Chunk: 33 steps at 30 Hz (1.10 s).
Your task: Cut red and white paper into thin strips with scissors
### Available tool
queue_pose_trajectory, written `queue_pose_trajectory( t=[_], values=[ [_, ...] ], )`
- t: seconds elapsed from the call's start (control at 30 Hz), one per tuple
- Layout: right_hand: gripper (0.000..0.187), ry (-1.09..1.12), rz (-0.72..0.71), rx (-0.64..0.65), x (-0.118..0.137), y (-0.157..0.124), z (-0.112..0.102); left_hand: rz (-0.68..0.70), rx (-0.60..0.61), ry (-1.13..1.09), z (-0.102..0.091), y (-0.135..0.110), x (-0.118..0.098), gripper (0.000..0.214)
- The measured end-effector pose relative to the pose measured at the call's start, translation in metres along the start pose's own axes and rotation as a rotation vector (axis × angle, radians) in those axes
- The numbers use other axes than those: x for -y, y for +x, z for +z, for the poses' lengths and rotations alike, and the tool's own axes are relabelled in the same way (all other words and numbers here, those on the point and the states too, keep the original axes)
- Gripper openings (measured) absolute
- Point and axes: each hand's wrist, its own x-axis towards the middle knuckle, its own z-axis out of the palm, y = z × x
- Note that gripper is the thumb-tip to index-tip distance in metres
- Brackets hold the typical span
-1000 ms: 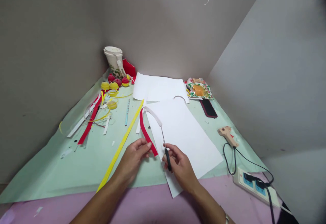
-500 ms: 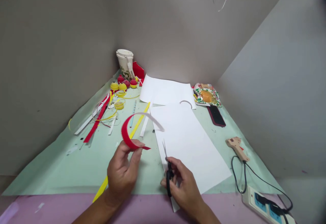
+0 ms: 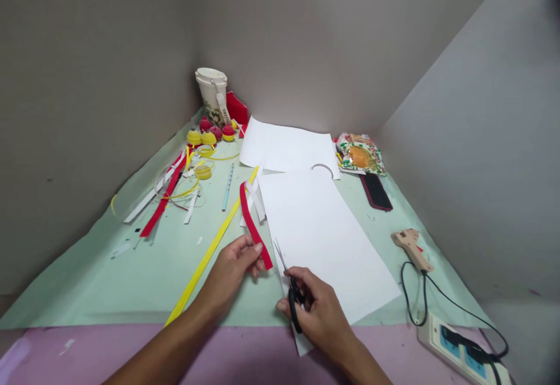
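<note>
Between thumb and fingers, my left hand [image 3: 238,262] pinches a red strip [image 3: 252,221] near its lower end. The strip curves up and away, and its pale underside shows at the far end. My right hand [image 3: 317,303] grips black-handled scissors [image 3: 294,300], blades pointing up and away, just right of the red strip's near end and apart from it. Beneath the scissors lies a large white paper sheet [image 3: 324,239]. A long yellow strip [image 3: 205,259] runs under my left forearm, and a white strip lies behind the red one.
At the back left stand a white cup [image 3: 212,96] and several red and yellow balls [image 3: 209,137]. Loose strips [image 3: 164,198] and a pencil [image 3: 228,186] lie at left. On the right are a phone [image 3: 375,191], packets [image 3: 362,157], a glue gun [image 3: 412,248] and a power strip [image 3: 455,344].
My left hand has moved right, toward the scissors, and turned the red strip so its red face shows along its length. The right hand keeps hold of the scissors. The view has shifted slightly.
</note>
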Motion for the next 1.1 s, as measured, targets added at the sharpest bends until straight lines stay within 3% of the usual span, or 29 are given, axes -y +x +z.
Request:
queue_pose_trajectory(
  t=[0.37, 0.6, 1.1],
  values=[
    [0.034, -0.046, 0.001, 0.032, -0.0048, -0.002, 0.0029, 0.002, -0.01, 0.027, 0.0009, 0.0008, 0.0005, 0.024],
    [0.04, -0.088, -0.013, 0.021, -0.0061, -0.0055, 0.0036, -0.01, -0.024, -0.058, -0.0006, 0.0, -0.0012, 0.025],
    [0.031, -0.09, -0.037, 0.043, -0.0023, -0.0031, 0.0003, -0.072, 0.024, -0.175, -0.0008, -0.0018, -0.0001, 0.026]
  ],
)
